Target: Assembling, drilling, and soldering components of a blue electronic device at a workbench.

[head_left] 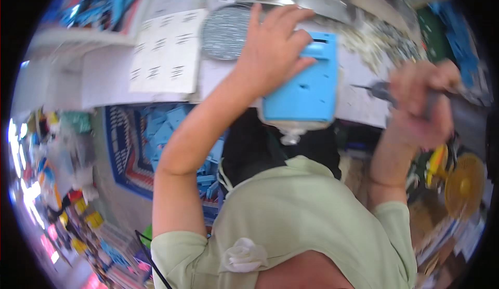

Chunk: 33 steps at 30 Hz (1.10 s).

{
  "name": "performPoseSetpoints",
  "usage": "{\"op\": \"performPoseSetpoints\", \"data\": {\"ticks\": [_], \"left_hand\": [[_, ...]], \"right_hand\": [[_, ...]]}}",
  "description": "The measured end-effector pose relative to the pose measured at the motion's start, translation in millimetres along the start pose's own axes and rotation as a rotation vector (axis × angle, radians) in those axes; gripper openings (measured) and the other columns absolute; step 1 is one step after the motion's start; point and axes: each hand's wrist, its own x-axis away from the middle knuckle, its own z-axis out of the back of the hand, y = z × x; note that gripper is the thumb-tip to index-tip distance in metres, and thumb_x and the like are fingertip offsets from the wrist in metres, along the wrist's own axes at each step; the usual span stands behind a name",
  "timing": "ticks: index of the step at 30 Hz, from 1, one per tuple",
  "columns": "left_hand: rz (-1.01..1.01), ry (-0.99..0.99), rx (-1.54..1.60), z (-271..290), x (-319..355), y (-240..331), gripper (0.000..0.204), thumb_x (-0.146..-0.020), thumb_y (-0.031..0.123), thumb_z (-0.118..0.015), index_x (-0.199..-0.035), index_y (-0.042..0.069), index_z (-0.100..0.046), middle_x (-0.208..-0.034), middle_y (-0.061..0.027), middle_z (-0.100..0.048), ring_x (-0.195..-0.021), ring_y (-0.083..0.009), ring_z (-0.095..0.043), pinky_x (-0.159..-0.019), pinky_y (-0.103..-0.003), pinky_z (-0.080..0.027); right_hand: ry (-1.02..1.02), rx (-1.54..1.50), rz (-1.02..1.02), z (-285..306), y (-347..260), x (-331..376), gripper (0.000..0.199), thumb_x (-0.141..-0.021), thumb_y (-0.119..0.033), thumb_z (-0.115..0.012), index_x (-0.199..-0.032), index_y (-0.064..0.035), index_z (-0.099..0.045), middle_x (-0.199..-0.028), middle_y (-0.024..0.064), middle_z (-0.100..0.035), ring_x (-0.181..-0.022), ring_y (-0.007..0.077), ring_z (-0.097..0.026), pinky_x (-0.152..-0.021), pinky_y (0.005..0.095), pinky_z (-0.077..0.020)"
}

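A light-blue plastic panel (306,94) with slots and small holes lies at the table's near edge, on something clear or pale underneath. My left hand (278,42) is laid over its upper left part, fingers spread and thumb on the panel. Left of that hand is a round dish (223,34) full of small shiny metal pieces, partly hidden by the fingers. My right hand (418,104), smeared by motion, is wrapped around a dark grey screwdriver (382,90), probably powered. Its thin bit points left toward the panel and is apart from it.
White sheet with dark marks (166,52) lies on the left. Metal trays (322,1) stand at the back, beside a heap of pale small parts (382,42). Below left, a blue basket (117,149) holds blue plastic pieces. A yellow round fan (464,185) is at lower right.
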Motion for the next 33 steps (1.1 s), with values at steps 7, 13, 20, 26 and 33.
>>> {"op": "performPoseSetpoints", "data": {"ticks": [7,13,20,26,33], "left_hand": [[1.193,0.901,-0.011,94,312,-65,0.026,-0.1,0.021,-0.061,-0.105,-0.003,-0.054,-0.089,-0.0069,-0.053,-0.084,-0.0168,-0.054,-0.076,-0.032,-0.047],[2.083,0.643,-0.301,39,531,-31,0.059,-0.09,0.025,-0.072,-0.135,-0.006,-0.05,-0.138,-0.0245,-0.051,-0.122,-0.0374,-0.054,-0.102,-0.047,-0.046],[0.619,0.351,-0.052,119,128,-66,0.017,-0.087,0.004,-0.069,-0.104,-0.001,-0.07,-0.09,-0.014,-0.069,-0.089,-0.0267,-0.069,-0.078,-0.034,-0.053],[0.864,0.188,-0.821,136,-13,-281,0.028,-0.093,0.009,-0.057,-0.118,-0.002,-0.062,-0.129,-0.0255,-0.052,-0.114,-0.0415,-0.058,-0.097,-0.047,-0.05],[1.24,-0.385,-0.839,176,-3,-338,0.04,-0.089,0.022,-0.064,-0.127,0.009,-0.07,-0.136,-0.0181,-0.064,-0.123,-0.0331,-0.064,-0.098,-0.047,-0.052]], "right_hand": [[0.085,0.11,-0.036,25,-9,-21,0.019,-0.099,-0.017,-0.052,-0.113,-0.0046,-0.05,-0.072,-0.0005,-0.048,-0.059,0.0105,-0.043,-0.063,0.0288,-0.0369],[0.208,0.102,-0.101,42,28,-37,0.017,-0.099,-0.015,-0.055,-0.111,-0.0043,-0.052,-0.073,0.0005,-0.047,-0.057,0.0098,-0.042,-0.06,0.0268,-0.0355],[0.186,0.204,-0.123,58,34,-45,0.034,-0.097,-0.019,-0.06,-0.125,-0.0013,-0.052,-0.082,0.0038,-0.053,-0.069,0.0119,-0.049,-0.067,0.0289,-0.0398],[0.247,0.537,-0.079,50,28,-49,0.062,-0.094,-0.016,-0.062,-0.148,0.0041,-0.04,-0.115,0.0161,-0.062,-0.106,0.0216,-0.059,-0.096,0.034,-0.0442],[0.548,0.841,0.112,46,21,-14,0.054,-0.095,0.004,-0.05,-0.148,0.0044,-0.039,-0.137,0.0194,-0.056,-0.129,0.0268,-0.054,-0.111,0.0403,-0.041]]}}
